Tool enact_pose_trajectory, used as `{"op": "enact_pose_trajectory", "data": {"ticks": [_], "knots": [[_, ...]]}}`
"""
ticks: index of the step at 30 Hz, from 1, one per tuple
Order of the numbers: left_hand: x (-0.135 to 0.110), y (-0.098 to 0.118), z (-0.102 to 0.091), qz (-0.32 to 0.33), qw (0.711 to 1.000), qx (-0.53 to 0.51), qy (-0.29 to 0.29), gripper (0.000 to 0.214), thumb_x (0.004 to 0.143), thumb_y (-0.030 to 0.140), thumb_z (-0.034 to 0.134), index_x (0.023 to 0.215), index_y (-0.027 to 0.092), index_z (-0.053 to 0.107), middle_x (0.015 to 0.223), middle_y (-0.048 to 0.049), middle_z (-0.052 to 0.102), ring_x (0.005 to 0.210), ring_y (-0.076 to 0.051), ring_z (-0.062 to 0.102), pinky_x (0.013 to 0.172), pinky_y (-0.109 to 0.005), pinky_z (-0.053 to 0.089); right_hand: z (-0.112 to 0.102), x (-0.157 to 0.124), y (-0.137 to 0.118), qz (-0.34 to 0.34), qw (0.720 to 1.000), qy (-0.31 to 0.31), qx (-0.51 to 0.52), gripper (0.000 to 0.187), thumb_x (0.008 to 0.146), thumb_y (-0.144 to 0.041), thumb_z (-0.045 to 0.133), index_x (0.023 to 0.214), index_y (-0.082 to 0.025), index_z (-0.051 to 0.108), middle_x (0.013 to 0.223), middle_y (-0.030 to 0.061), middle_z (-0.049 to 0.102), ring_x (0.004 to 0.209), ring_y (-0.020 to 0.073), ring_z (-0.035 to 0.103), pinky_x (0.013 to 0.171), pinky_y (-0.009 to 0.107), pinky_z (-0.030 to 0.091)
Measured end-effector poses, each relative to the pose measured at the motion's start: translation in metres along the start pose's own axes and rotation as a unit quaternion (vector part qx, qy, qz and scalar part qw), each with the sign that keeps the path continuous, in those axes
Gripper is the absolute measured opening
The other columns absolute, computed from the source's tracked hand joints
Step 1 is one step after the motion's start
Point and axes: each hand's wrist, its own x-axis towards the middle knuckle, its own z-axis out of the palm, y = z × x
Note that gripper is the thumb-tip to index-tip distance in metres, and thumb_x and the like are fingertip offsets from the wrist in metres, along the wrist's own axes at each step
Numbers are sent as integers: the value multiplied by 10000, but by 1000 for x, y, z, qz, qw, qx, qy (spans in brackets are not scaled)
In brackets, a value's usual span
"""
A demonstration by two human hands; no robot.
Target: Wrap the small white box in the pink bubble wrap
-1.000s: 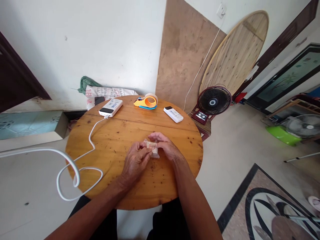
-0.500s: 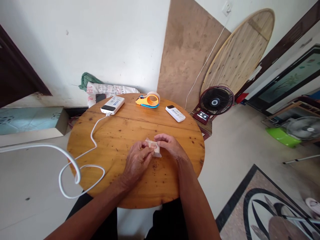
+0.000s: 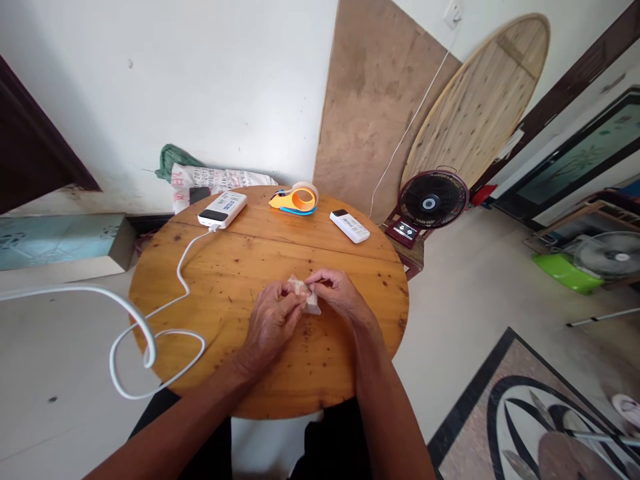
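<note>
A round wooden table [image 3: 225,280] stands close to a white wall, with pale floor open to its left and right. Near the middle of the tabletop, slightly toward the person's side, both hands meet over a small packet [image 3: 306,295] wrapped in clear film. The left hand [image 3: 273,323] pinches the packet's left end between thumb and fingers; the right hand [image 3: 336,293] closes on its right end, fingertips curled down over the top. The packet sits low, at or just above the wood; whether it touches cannot be told.

Beyond the grip, along the far edge, lie a white power bank [image 3: 223,209] to the left, an orange tape dispenser [image 3: 295,199] straight ahead, and a white remote control [image 3: 349,226] to the right, all well apart from the hands. A white cable [image 3: 184,263] runs from the power bank across the wood left of the grip and loops off the left edge. The wood around the hands is bare, out to the near and right rims. A dark floor fan [image 3: 432,200] stands past the far right edge.
</note>
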Motion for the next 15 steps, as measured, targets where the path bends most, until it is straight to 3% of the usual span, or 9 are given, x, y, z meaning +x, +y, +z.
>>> {"op": "enact_pose_trajectory", "data": {"ticks": [10,15], "knots": [[1,3,-2,-4,1000,-3,-4,157,861,191,521,864,221,675,881,-39,588,828,-163,528,752,-307,450,14,4,4,36,996,24,81,146,714,-308,612,740,-193,525,634,-43,540,563,100,476,544,224,372],[-1,0,0,5,1000,-5,-2,160,859,182,520,906,222,668,885,-40,579,818,-162,518,737,-304,445,12,4,3,42,990,-11,136,227,684,-309,645,836,-208,511,700,-44,527,623,107,480,573,220,389]]}}
